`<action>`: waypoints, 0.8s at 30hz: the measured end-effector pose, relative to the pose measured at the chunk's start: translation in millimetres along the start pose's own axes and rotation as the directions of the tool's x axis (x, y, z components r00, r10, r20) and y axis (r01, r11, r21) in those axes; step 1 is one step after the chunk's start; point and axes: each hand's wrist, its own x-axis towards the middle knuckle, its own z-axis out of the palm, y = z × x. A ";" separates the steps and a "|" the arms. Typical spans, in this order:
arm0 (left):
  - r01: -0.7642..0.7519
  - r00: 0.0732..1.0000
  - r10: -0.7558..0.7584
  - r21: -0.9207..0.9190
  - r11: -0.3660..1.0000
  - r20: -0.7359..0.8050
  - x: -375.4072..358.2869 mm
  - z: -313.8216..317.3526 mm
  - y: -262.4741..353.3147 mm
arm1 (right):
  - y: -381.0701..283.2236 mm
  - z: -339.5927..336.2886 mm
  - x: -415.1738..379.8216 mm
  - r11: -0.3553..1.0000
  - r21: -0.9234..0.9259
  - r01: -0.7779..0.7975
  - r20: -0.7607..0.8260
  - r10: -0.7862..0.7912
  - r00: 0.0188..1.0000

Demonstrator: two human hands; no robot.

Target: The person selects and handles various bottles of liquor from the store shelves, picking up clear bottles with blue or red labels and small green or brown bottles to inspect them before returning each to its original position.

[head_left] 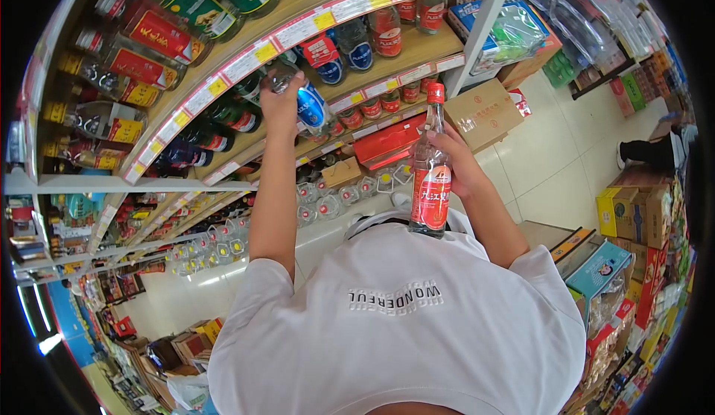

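My right hand [456,163] is wrapped round a clear glass bottle [430,199] with a red cap and a red label, held upright in front of my white shirt. At the shelf edge, my left hand [280,100] is closed round the upper part of a clear bottle with a blue label [312,106]. That bottle is tilted, and part of it is hidden by my fingers. Just behind it on the shelf stand more bottles with blue labels [359,56] and bottles with red labels [386,33].
Price tags line the curved shelf edge [298,31]. Dark green bottles [240,115] fill the shelf left of my left hand. A cardboard box [478,114] and large clear jugs [328,205] are low by the shelves. Boxes [599,266] are stacked at right, near another person's leg [648,153].
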 end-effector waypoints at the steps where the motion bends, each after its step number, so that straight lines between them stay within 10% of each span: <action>1: -0.015 1.000 0.015 0.039 0.999 -0.001 4.3 0.7 1.4 | -0.4 -2.3 -1.7 1.000 0.005 0.009 -0.015 -0.009 1.000; 16: -0.447 0.894 0.421 0.364 0.817 0.154 69.8 -10.2 -51.3 | -3.1 -21.8 -0.3 0.994 0.097 0.045 -0.054 -0.040 0.998; 24: -0.312 0.948 0.301 0.120 0.942 0.100 73.7 -16.1 -59.2 | -3.9 -27.9 5.8 0.995 0.101 0.023 -0.088 -0.015 0.996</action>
